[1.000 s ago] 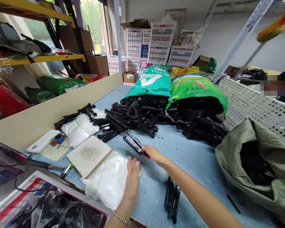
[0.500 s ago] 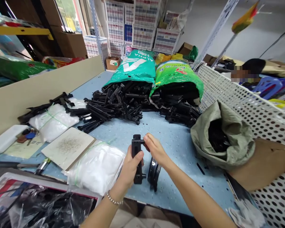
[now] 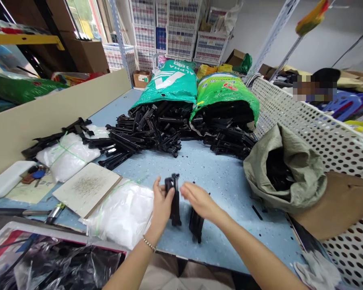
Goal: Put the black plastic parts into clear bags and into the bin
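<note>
My left hand (image 3: 163,201) grips a long black plastic part (image 3: 176,207) near its top, thumb across the front, tilted upright above the blue table. To its right is my right hand (image 3: 201,199), slightly blurred, with the thumb and forefinger drawn together close to that part but apart from it. A second black plastic part (image 3: 196,227) hangs below my right palm, seemingly held by the curled lower fingers, which are hidden. Past both hands lies a heap of similar black parts (image 3: 145,131), spilling out of a teal sack (image 3: 172,82) and a green sack (image 3: 230,92).
On the left are a white board (image 3: 86,187), a plastic-wrapped bundle (image 3: 124,213) and a plastic-lined crate (image 3: 66,266). A grey-green sack (image 3: 308,173) stands at the right beside a perforated white panel (image 3: 351,149). Another person is partly visible beyond that panel.
My right fingers have come away from a peg on the left-hand part. That part has turned and risen slightly. The part under my right hand has also turned, showing another side.
</note>
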Tool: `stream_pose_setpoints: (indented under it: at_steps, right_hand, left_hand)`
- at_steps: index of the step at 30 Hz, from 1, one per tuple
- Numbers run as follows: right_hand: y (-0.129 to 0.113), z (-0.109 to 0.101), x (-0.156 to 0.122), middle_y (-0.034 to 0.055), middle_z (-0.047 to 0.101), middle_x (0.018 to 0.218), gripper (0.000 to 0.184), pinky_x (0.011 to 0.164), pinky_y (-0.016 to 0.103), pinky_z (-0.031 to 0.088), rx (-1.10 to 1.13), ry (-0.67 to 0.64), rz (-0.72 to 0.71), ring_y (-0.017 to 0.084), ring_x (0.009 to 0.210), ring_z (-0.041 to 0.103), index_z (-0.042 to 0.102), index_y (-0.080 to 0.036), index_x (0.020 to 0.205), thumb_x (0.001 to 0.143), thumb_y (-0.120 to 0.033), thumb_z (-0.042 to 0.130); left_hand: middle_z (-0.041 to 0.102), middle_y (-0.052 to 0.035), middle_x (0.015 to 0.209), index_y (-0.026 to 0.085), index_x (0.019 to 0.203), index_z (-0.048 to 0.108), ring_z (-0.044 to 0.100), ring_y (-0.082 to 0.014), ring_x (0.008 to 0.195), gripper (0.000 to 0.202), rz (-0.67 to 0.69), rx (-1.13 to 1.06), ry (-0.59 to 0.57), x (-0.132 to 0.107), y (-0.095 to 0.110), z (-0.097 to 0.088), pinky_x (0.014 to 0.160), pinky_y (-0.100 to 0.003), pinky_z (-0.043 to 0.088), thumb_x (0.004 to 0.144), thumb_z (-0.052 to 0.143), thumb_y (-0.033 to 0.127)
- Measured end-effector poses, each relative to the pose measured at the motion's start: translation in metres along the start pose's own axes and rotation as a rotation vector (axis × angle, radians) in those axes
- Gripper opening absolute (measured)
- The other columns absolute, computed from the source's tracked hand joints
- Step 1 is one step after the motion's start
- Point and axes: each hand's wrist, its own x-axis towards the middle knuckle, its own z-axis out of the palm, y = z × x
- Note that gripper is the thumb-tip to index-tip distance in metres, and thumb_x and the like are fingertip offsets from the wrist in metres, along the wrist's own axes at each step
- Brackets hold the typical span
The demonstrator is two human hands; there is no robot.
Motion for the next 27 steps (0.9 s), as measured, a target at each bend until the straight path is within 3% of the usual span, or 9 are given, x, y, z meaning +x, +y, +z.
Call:
stream_pose_setpoints:
  at_steps: [3, 6, 10, 14, 17, 19, 23, 25, 27]
  right_hand:
    - [0.011, -0.015, 0.083, 0.0103, 0.062, 0.110, 0.028, 0.086, 0.032, 0.043, -0.267, 0.232, 0.013, 0.020, 0.103, 0.055, 0.055, -0.017, 0.109, 0.099, -0.025, 0.030]
    - [0.015, -0.019, 0.152, 0.0155, 0.044, 0.142, 0.039, 0.102, 0.039, 0.035, -0.330, 0.270, -0.054, 0.025, 0.131, 0.039, 0.047, -0.015, 0.128, 0.090, -0.009, 0.041]
    - [0.019, -0.019, 0.185, 0.0144, 0.053, 0.136, 0.042, 0.109, 0.044, 0.028, -0.345, 0.257, -0.147, 0.026, 0.133, 0.039, 0.054, -0.016, 0.121, 0.081, -0.006, 0.059]
    - [0.031, -0.036, 0.155, 0.0173, 0.057, 0.128, 0.035, 0.105, 0.042, 0.035, -0.293, 0.325, -0.145, 0.026, 0.122, 0.050, 0.053, -0.014, 0.121, 0.087, -0.020, 0.057]
    - [0.034, -0.048, 0.104, 0.0137, 0.062, 0.118, 0.041, 0.091, 0.040, 0.046, 0.129, 0.331, -0.156, 0.026, 0.104, 0.059, 0.052, -0.018, 0.121, 0.089, -0.043, 0.054]
    - [0.031, -0.047, 0.069, 0.0098, 0.065, 0.105, 0.047, 0.082, 0.038, 0.048, 0.531, 0.209, -0.162, 0.024, 0.094, 0.062, 0.056, -0.020, 0.113, 0.083, -0.056, 0.054]
    - [0.023, -0.029, 0.019, 0.0077, 0.065, 0.096, 0.058, 0.074, 0.035, 0.048, 0.887, 0.029, -0.063, 0.023, 0.086, 0.061, 0.058, -0.020, 0.109, 0.075, -0.067, 0.055]
    - [0.023, -0.021, 0.004, 0.0088, 0.062, 0.102, 0.053, 0.076, 0.035, 0.047, 0.788, 0.120, -0.049, 0.023, 0.091, 0.059, 0.058, -0.021, 0.109, 0.080, -0.064, 0.051]
    - [0.024, -0.017, -0.007, 0.0084, 0.060, 0.100, 0.046, 0.077, 0.034, 0.045, 0.585, 0.283, -0.046, 0.022, 0.090, 0.056, 0.057, -0.021, 0.104, 0.085, -0.062, 0.047]
  left_hand:
    - [0.054, -0.0140, 0.131, 0.018, 0.130, 0.047, 0.048, -0.0262, 0.125, 0.050, -0.035, 0.038, -0.116, -0.014, -0.027, 0.014, 0.110, -0.044, 0.032, 0.084, 0.055, 0.033]
    - [0.046, -0.0141, 0.142, 0.017, 0.127, 0.055, 0.037, -0.0262, 0.136, 0.046, 0.007, 0.067, -0.197, -0.030, -0.040, 0.029, 0.117, -0.043, 0.021, 0.083, 0.054, 0.029]
    - [0.046, -0.0138, 0.143, 0.018, 0.131, 0.052, 0.037, -0.0265, 0.136, 0.051, 0.023, 0.067, -0.254, -0.028, -0.041, 0.020, 0.117, -0.044, 0.021, 0.081, 0.057, 0.028]
    - [0.044, -0.0139, 0.142, 0.020, 0.133, 0.046, 0.039, -0.0274, 0.134, 0.053, 0.067, -0.016, -0.109, 0.002, -0.016, -0.018, 0.115, -0.046, 0.026, 0.084, 0.057, 0.037]
    - [0.042, -0.0115, 0.145, 0.022, 0.133, 0.045, 0.033, -0.0264, 0.138, 0.059, 0.124, -0.130, 0.023, 0.025, 0.019, -0.038, 0.116, -0.044, 0.023, 0.081, 0.063, 0.045]
    - [0.050, -0.0122, 0.139, 0.021, 0.128, 0.050, 0.043, -0.0272, 0.132, 0.059, 0.046, -0.249, -0.125, 0.032, 0.042, -0.039, 0.113, -0.043, 0.029, 0.079, 0.063, 0.052]
    - [0.069, -0.0178, 0.102, 0.014, 0.114, 0.062, 0.068, -0.0281, 0.082, 0.062, -0.410, -0.429, -0.865, 0.016, 0.068, -0.022, 0.076, -0.042, 0.052, 0.076, 0.059, 0.063]
    - [0.069, -0.0125, 0.078, 0.012, 0.109, 0.063, 0.063, -0.0202, 0.061, 0.058, -0.476, -0.415, -0.887, 0.001, 0.069, -0.013, 0.058, -0.032, 0.049, 0.077, 0.060, 0.060]
    - [0.063, -0.0046, 0.067, 0.014, 0.110, 0.060, 0.058, -0.0152, 0.054, 0.053, -0.406, -0.324, -0.666, -0.011, 0.065, -0.007, 0.052, -0.025, 0.044, 0.079, 0.059, 0.057]
